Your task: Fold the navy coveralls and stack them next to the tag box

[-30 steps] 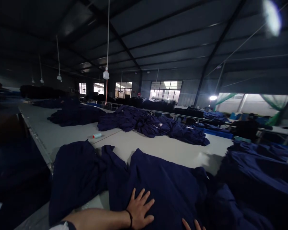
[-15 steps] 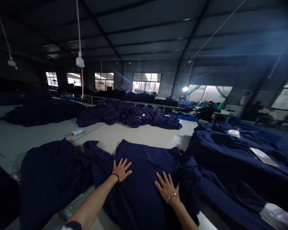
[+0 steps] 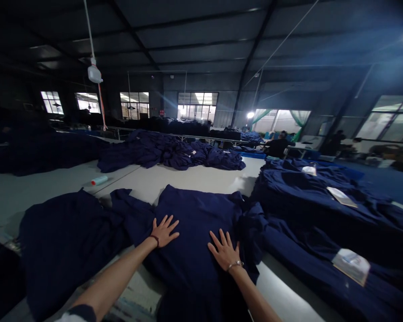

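Note:
A navy blue garment (image 3: 195, 210) lies spread over the pale table in front of me, its lower part hanging toward me. My left hand (image 3: 165, 231) rests flat on its left side with the fingers spread. On the right side, my right hand (image 3: 224, 250) also presses flat, fingers apart. Neither hand grips anything. Another piece of navy cloth (image 3: 70, 241) lies crumpled to the left, touching the garment. Bunched fabric (image 3: 255, 223) sits just right of my right hand.
Stacks of navy garments (image 3: 289, 192) with a paper tag (image 3: 352, 264) and other labels stand at the right. A thread spool (image 3: 100, 180) lies on the pale table (image 3: 147, 179). Heaped navy garments (image 3: 168, 150) run along its far side. A person (image 3: 278, 145) sits farther back.
The view has turned slightly to the right, so the scene has shifted left. Both hands stay flat on the garment, and its lower right edge now lies closer in, baring more table.

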Demonstrator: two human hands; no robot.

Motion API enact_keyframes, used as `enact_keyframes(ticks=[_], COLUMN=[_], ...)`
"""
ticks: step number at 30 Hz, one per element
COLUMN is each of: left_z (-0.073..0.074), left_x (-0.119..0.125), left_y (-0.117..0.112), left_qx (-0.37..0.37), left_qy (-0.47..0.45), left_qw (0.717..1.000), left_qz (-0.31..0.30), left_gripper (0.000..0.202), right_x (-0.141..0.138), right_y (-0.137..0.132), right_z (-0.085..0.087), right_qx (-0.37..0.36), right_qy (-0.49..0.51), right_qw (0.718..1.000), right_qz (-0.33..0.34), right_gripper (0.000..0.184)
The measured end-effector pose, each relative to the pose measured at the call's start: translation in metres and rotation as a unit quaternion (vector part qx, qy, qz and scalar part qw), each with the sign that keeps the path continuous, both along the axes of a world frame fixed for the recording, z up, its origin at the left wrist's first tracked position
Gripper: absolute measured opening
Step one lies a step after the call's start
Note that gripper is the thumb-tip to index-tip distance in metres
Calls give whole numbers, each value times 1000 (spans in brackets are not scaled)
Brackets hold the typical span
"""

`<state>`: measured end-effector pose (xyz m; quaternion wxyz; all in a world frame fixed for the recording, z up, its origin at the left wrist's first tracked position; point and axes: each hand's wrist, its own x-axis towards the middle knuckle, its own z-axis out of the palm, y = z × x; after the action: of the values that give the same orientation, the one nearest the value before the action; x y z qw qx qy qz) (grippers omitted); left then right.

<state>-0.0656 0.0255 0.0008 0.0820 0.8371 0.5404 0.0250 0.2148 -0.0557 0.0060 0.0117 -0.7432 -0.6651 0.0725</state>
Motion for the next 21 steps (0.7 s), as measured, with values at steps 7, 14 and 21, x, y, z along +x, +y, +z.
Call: enact_keyframes(ticks=[7,14,21], left_z=[21,12,0], left_x=[-8,-65,-80], left_y=[26,34,34], left_qx=[25,86,-2], left_qy=[-9,7,-32], left_qw=[1000,984,984], left_qz=[16,155,175], left_gripper=[60,60,58], right_x=[-21,-104,-187], right_y=[14,29,59], right_z=[11,7,-5], right_qx=[-5,80,81], right_qy=[-8,33,94], right_qw=[999,990,961], right_qz=[-38,114,246], right_gripper=[60,54,57])
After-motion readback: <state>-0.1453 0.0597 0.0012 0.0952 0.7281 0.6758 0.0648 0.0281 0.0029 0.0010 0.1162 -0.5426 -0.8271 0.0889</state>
